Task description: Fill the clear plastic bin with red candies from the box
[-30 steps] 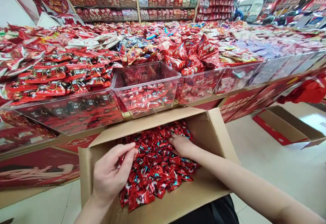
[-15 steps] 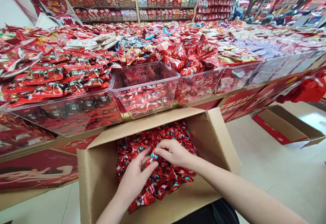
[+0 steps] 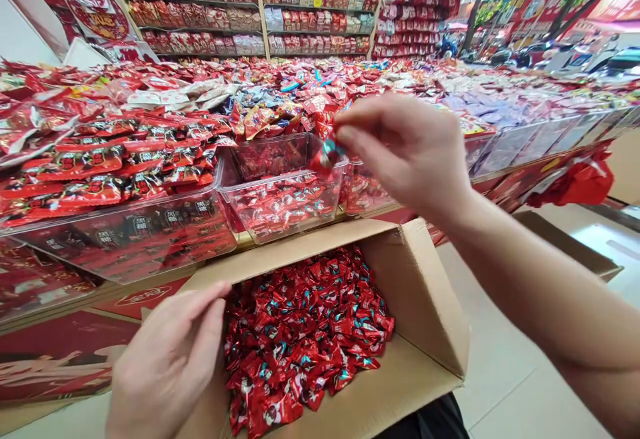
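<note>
Our R hand [image 3: 413, 152] pinches one red-and-blue sweet [image 3: 327, 152], a bit blurred, btwn thumb & fingertips. It's up by the right end of a clear tub [image 3: 227, 190]; over it or in front, we can't tell. Our L hand [image 3: 160, 359] is at the left side of an open cardboard box [image 3: 435, 292], thumb & forefinger close; can't tell if they hold anything. Inside the box: a pile of similar sweets [image 3: 305, 332]. Step in hand, we'd judge: carrying one sweet clear of the box; next move calls for a steady pinch w/ care near the tub's rim.

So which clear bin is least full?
The bin immediately right of the heaped black-and-red packets: its candies lie well below the rim, while other bins whose tops show are heaped over theirs.
</note>
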A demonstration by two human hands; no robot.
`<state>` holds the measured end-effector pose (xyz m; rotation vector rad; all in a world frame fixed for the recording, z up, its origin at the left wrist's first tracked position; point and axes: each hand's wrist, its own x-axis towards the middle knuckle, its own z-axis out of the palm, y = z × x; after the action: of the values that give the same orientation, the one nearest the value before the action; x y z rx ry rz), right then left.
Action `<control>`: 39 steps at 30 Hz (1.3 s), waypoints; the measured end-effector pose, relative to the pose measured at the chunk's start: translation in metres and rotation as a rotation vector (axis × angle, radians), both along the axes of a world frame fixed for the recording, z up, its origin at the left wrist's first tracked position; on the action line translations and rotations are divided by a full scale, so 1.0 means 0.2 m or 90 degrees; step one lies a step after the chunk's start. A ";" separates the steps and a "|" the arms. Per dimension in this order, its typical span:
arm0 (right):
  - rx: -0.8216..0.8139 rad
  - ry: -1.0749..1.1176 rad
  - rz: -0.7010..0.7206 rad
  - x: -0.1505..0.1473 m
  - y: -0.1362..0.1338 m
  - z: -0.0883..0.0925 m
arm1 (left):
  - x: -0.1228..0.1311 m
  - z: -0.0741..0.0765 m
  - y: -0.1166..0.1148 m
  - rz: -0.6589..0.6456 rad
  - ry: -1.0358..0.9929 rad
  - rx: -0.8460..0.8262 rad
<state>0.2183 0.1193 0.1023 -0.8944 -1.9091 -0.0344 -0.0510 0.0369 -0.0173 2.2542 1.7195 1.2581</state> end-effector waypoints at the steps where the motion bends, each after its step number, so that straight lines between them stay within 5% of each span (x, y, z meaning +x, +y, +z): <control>1: 0.010 -0.044 -0.019 0.00 0.08 0.05 | -0.03 0.01 0.03 0.040 0.045 0.017; 4: -0.113 -0.197 -0.010 -0.06 0.31 0.10 | -0.10 -0.02 0.12 0.102 0.101 -0.032; 7: -0.317 -0.332 0.059 -0.13 0.47 0.07 | -0.13 -0.07 0.16 0.061 0.129 -0.020; 18: -0.772 -0.462 0.100 -0.25 0.69 -0.05 | -0.14 -0.10 0.14 0.043 0.140 0.044; 39: -0.933 -0.568 0.078 -0.27 0.76 -0.15 | -0.13 -0.10 0.14 0.033 0.139 0.048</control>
<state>0.1652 0.2703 0.0727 -1.8858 -2.7185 1.4053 -0.0780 0.0642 -0.0371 2.4884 1.8401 1.1409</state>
